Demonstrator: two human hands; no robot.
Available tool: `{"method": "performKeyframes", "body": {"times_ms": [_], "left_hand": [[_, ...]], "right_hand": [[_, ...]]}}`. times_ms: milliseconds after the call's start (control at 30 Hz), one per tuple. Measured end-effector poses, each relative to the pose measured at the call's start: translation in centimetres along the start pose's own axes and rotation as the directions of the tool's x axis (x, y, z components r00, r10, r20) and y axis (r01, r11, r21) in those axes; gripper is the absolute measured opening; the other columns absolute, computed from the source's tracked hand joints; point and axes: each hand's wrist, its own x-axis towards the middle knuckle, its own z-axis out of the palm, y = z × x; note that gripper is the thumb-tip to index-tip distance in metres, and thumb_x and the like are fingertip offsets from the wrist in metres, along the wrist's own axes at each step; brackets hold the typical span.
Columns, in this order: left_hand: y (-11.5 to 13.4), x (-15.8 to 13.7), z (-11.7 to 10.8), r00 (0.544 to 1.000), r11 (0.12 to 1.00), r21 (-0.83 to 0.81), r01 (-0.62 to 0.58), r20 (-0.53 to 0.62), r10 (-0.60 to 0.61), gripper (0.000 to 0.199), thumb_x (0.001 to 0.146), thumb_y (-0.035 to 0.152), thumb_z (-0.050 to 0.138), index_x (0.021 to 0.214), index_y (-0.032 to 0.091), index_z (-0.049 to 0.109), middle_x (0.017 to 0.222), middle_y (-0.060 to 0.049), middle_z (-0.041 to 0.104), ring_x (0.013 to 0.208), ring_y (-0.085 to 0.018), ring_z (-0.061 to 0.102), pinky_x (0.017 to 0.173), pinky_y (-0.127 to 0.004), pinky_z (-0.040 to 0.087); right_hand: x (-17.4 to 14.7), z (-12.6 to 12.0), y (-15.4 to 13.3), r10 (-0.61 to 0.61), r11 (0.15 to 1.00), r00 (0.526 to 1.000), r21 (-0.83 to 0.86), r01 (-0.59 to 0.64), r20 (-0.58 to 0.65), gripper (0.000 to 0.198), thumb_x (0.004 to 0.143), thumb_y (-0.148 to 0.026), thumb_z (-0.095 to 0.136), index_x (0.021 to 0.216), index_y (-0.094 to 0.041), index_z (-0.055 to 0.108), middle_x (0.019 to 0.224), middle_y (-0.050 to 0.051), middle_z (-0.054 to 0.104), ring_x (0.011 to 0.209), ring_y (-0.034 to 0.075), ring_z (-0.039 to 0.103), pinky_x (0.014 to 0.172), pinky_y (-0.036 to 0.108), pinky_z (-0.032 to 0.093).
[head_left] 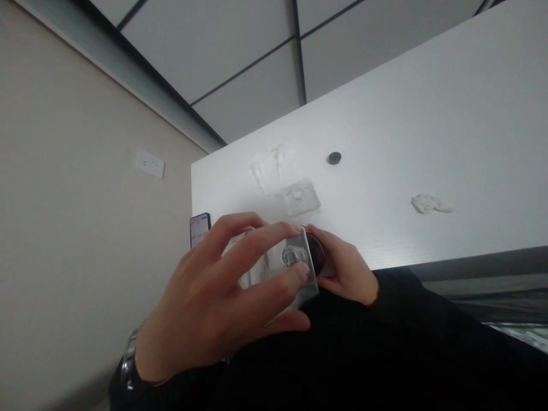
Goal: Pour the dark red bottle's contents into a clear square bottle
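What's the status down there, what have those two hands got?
Left hand and right hand both gripping a small clear plastic case above the white table edge. Second clear case, dark disc, crumpled scrap lie apart.

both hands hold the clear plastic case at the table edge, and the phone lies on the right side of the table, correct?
Not quite: the phone lies at the table's left edge, as the head view shows. The left hand and right hand do hold the clear plastic case at the table edge.

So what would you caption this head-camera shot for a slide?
Both hands, left hand and right hand, grip a small clear plastic case above a white table edge.
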Motion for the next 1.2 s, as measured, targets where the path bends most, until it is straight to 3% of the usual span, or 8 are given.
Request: {"method": "performKeyframes", "body": {"times_ms": [233,633,900,1200], "left_hand": [[0.0,0.2,0.6,0.999,0.998,-0.062,-0.028,-0.040,0.025,0.028,0.104,0.048,0.066,0.112,0.021,0.065,0.131,-0.015,0.072,0.116,-0.031,0.071,0.092,-0.046,0.065],[0.5,1.2,0.6,0.997,0.979,-0.189,0.074,0.000,-0.075,0.018,0.105,0.030,0.065,0.118,0.020,0.057,0.127,-0.013,0.072,0.105,-0.024,0.070,0.090,-0.041,0.061],[0.6,1.7,0.5,0.998,0.981,-0.183,0.064,0.029,-0.060,0.016,0.106,0.024,0.061,0.121,0.020,0.058,0.127,-0.013,0.073,0.104,-0.025,0.069,0.088,-0.042,0.061],[0.9,2.1,0.3,0.998,0.979,-0.196,0.056,0.043,-0.048,0.028,0.100,0.012,0.060,0.127,0.021,0.057,0.129,-0.012,0.071,0.105,-0.025,0.069,0.091,-0.045,0.062]], "right_hand": [[0.2,0.1,-0.1,-0.005,1.000,1.000,-0.009,0.005,-0.003,0.081,0.102,-0.051,0.066,0.169,-0.029,0.027,0.151,0.016,0.067,0.135,0.034,0.069,0.105,0.056,0.064],[0.1,0.0,0.0,0.018,1.000,1.000,0.013,-0.018,0.002,0.083,0.101,-0.056,0.066,0.169,-0.029,0.028,0.150,0.017,0.067,0.134,0.036,0.070,0.103,0.057,0.065],[0.2,-0.1,-0.2,0.075,0.996,0.997,0.047,-0.076,0.022,0.076,0.098,-0.048,0.072,0.163,-0.029,0.038,0.148,0.017,0.069,0.131,0.036,0.071,0.102,0.058,0.066],[0.6,-0.5,-1.6,0.201,0.974,0.979,0.094,-0.204,0.042,0.062,0.096,-0.043,0.075,0.153,-0.035,0.051,0.144,0.008,0.070,0.133,0.034,0.070,0.109,0.052,0.063]]}}
